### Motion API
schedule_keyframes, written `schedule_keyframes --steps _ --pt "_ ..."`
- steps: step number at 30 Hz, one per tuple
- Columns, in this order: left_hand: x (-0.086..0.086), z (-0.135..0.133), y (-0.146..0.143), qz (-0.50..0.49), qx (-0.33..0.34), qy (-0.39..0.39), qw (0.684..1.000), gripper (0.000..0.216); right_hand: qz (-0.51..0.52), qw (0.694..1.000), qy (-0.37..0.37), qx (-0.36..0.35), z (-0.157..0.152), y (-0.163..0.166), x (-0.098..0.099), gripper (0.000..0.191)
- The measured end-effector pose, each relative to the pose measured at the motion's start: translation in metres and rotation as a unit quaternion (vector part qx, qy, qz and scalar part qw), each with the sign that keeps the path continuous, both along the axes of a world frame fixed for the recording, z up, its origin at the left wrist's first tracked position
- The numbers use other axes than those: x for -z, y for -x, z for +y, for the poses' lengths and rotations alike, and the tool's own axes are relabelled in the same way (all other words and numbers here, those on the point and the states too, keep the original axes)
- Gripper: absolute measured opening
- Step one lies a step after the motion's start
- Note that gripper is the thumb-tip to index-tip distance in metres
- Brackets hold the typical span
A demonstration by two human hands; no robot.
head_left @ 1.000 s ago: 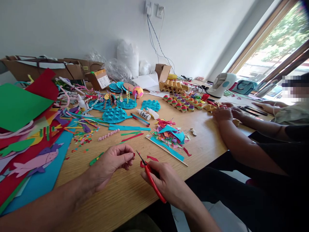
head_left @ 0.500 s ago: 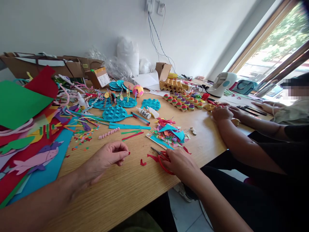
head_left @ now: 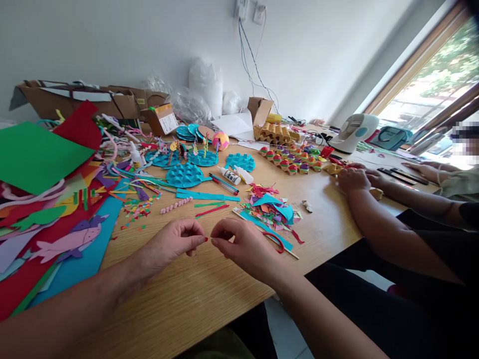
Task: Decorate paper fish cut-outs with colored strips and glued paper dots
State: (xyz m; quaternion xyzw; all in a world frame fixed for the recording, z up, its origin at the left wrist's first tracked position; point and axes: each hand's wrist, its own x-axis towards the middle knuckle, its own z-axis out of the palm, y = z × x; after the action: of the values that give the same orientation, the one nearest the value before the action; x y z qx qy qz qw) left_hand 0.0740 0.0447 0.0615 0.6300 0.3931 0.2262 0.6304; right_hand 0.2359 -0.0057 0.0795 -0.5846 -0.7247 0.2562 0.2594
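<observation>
Between the thumb and forefinger of my left hand (head_left: pixel 175 239) is a tiny red paper piece (head_left: pixel 206 239). Just to its right, my right hand (head_left: pixel 243 244) has its thumb and forefinger drawn together near that piece; whether they hold anything is too small to make out. Red-handled scissors (head_left: pixel 279 241) lie on the table behind my right hand, which covers their blades. Beyond them is a heap of paper scraps (head_left: pixel 267 202), with a thin stick (head_left: pixel 290 254) and a blue strip beside it.
Coloured paper sheets (head_left: pixel 41 154) and fish cut-outs (head_left: pixel 71 243) cover the left side. Glue bottles (head_left: pixel 229 175), pens (head_left: pixel 224 184) and blue scalloped discs (head_left: pixel 185 175) stand farther back. A co-worker's hands (head_left: pixel 354 177) work at the right near painted egg cartons (head_left: pixel 288 162).
My right hand has let go of the scissors, leaving them by the scraps, and has moved left to my left hand's fingertips. My left hand keeps its pinch on the red paper piece.
</observation>
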Motion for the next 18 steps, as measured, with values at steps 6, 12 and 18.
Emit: schedule_keyframes --steps 6,12,18 --pt "0.004 0.004 0.010 -0.003 -0.007 -0.011 1.000 0.016 -0.023 1.000 0.010 -0.013 0.015 0.013 0.001 0.013" --pt "0.010 0.009 0.015 -0.009 0.004 0.002 1.000 0.016 -0.017 0.999 0.016 -0.034 0.016 0.016 0.003 0.014" --pt "0.006 0.006 0.013 -0.017 -0.005 0.007 1.000 0.015 -0.022 0.998 0.027 -0.045 0.018 0.019 0.004 0.013"
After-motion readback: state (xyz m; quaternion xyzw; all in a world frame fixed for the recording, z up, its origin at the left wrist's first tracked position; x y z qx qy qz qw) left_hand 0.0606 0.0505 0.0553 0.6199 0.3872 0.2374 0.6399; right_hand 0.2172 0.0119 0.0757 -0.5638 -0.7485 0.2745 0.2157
